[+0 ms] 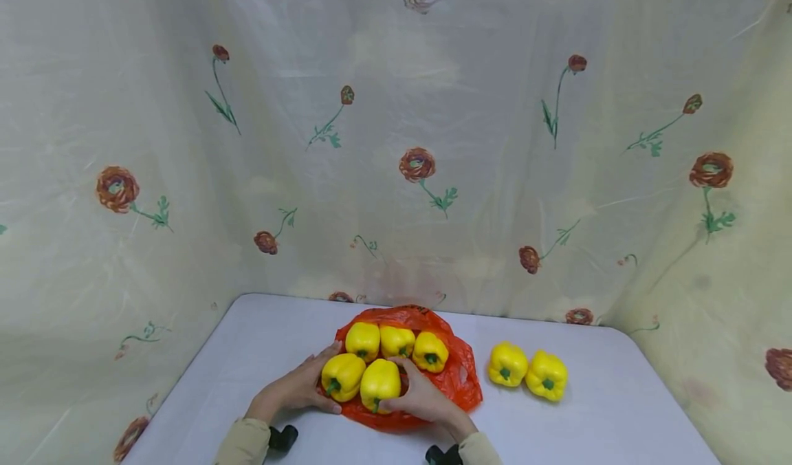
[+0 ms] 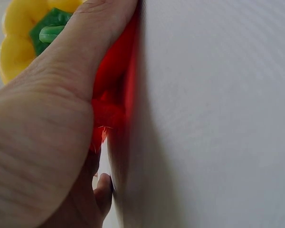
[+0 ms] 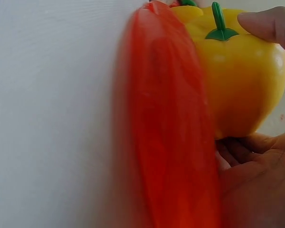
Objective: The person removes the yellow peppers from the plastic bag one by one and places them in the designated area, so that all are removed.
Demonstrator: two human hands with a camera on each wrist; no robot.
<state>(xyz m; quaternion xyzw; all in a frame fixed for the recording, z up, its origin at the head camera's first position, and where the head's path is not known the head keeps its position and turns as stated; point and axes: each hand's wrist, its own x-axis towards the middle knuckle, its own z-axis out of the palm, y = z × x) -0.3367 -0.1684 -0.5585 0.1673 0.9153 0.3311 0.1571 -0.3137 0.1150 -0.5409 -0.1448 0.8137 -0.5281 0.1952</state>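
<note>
A red plastic bag lies spread on the table with several yellow bell peppers on it. My right hand grips the front bell pepper, thumb near its green stem and fingers round its far side. In the right wrist view that bell pepper stands beside the raised red plastic. At the bag's left edge, my left hand rests with fingers and thumb spread along the side of another bell pepper. The left wrist view has the thumb in front of this bell pepper, partly hiding it.
Two more bell peppers, one next to the other, sit on the white table to the right of the bag. A flower-patterned curtain hangs behind the table and along its sides.
</note>
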